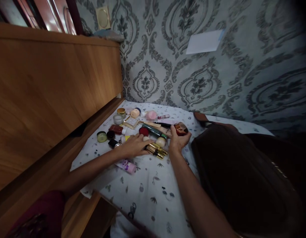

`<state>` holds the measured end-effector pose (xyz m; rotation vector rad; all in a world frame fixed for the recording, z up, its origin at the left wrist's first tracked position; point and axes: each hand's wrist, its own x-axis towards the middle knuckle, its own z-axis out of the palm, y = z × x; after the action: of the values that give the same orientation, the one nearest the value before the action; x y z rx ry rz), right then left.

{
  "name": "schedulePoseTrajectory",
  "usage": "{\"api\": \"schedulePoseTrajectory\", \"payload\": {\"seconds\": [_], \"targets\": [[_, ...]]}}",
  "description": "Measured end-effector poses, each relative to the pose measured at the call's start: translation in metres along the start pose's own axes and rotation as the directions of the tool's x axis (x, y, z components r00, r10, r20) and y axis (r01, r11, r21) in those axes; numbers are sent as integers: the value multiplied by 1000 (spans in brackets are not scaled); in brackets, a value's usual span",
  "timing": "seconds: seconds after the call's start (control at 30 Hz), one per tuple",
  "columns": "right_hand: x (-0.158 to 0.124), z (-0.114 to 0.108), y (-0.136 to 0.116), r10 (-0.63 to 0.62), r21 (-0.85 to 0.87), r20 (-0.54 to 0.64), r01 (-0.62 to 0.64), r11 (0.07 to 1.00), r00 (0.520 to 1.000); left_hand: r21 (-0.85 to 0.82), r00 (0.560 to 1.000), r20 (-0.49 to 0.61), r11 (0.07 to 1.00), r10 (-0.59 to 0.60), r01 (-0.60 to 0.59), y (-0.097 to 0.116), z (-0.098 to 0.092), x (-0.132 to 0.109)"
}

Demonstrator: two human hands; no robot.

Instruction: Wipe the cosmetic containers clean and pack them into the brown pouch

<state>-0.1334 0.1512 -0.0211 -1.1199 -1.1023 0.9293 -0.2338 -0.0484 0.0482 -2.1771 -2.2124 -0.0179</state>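
Note:
My right hand (pixel 178 141) is closed around a small amber-brown jar (pixel 181 129) with a shiny coppery look, lifted at the right end of a spread of cosmetics. Over the middle of the spread lies my left hand (pixel 135 146), palm down with fingers stretched toward gold-and-black tubes (pixel 156 151); whether it touches them I cannot tell. Around it are a dark green tube (pixel 154 131), a red round lid (pixel 143 131), a pale round item (pixel 160 142) and a black-capped bottle (pixel 113 143). Below the left wrist sits a pink-and-purple tube (pixel 128 166).
Farther back on the patterned white cloth (pixel 153 198) stand a pink round container (pixel 151 115), a glittery square compact (pixel 131 122) and several jars. A dark brown bag (pixel 232 172) fills the right side. On the left rises a wooden panel (pixel 56 82); patterned wallpaper (pixel 153 53) is behind.

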Motion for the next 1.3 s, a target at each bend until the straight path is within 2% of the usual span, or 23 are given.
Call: {"api": "schedulePoseTrajectory", "payload": {"seconds": [0.13,0.27,0.33,0.43,0.5,0.57,0.7,0.8,0.9,1.07,1.13,1.17,1.2,1.23,1.3], "targets": [[0,-2,-1,-1,-6,-10,1,1000,1000,101,991,12,986,-133,131,-9,-3,13],[0,-1,-1,5,-5,-21,-5,1000,1000,140,958,-28,948,-285,286,-29,-10,4],[0,0,-1,16,-23,-23,-17,1000,1000,139,960,-11,950,-279,278,-32,-14,-3],[0,-1,-2,28,-60,-13,-29,998,1000,118,982,50,977,-183,176,-24,-15,-8],[-1,-2,-3,27,-64,-12,-28,998,1000,41,991,96,995,-90,86,-17,-13,-7],[-1,-2,-4,24,-48,-8,-24,999,1000,-106,993,109,993,-45,57,-11,-7,-2],[-1,-2,-5,24,-15,-1,-24,1000,1000,-330,993,65,937,-98,114,-15,2,9],[0,-2,-3,24,-11,-6,-24,1000,1000,-476,983,-55,870,-176,129,-29,0,17],[1,-2,-1,16,-14,-16,-16,1000,1000,-654,915,-222,747,-337,117,-49,-12,26],[1,-2,0,20,0,-22,-20,1000,1000,-828,704,-402,561,-586,-6,-79,-33,23],[1,-2,0,13,5,-29,-13,1000,999,-854,644,-424,518,-637,-50,-80,-35,12],[1,-1,0,8,5,-32,-8,1000,999,-853,644,-429,519,-633,-58,-78,-35,5],[0,-1,0,4,5,-30,-4,1000,1000,-836,666,-436,547,-605,-50,-73,-35,0],[0,-1,0,2,5,-23,-2,1000,1000,-799,710,-439,601,-551,-28,-66,-34,-4],[-1,-1,-2,4,2,-4,-4,1000,1000,-635,820,-419,771,-389,42,-48,-31,-3]]}}
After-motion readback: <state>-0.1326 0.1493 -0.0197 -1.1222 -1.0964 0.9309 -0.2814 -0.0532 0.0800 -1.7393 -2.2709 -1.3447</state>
